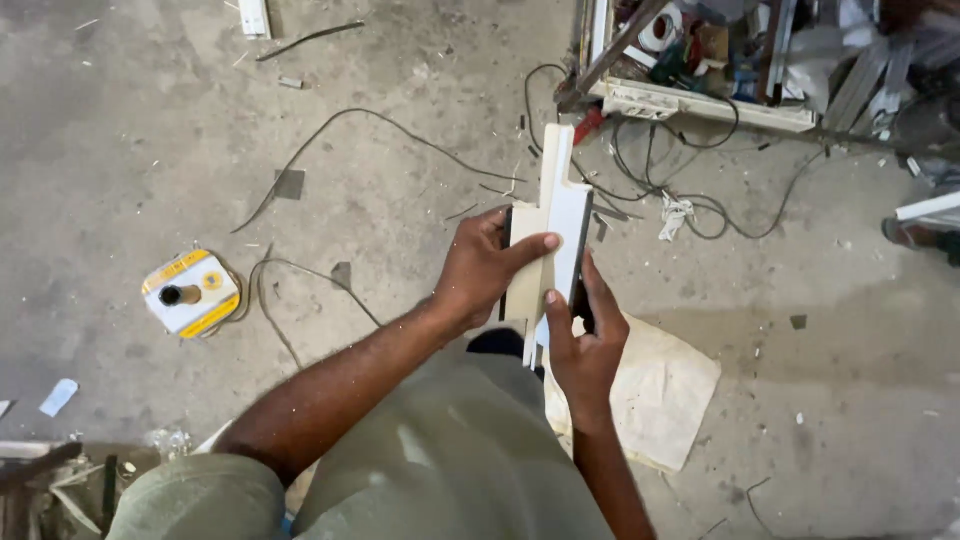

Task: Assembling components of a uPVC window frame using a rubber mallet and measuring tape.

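Left hand: the left hand [480, 268] wraps round the near half of a white profile piece [553, 225], fingers curled behind it and the thumb laid flat across its front face.
Right hand: the right hand [585, 345] comes up from below, its fingers [555, 318] closed on the lower end of the same piece, the forefinger pressed against the front.
White profile piece: a cream-white length of channelled section, held upright and slightly tilted above the person's lap, its far end reaching toward the cluttered frame; a darker edge runs down its right side. It is off the floor, touching only the two hands.
Person: seated or crouched, in olive-green clothing, forearms bare.
Under the hands: a pale sheet [660, 395] lies flat on the concrete floor [400, 150], just beside the right wrist.
Left of the person: a white-and-yellow spool [190, 293] stands on the floor, well apart from the hands, with a thin dark wire [300, 290] trailing from it.
Far side: a white frame [700, 100] full of tools and oddments, with black cables [680, 190] looped on the floor before it.
Floor: grey, dusty, scattered with offcuts and scraps.
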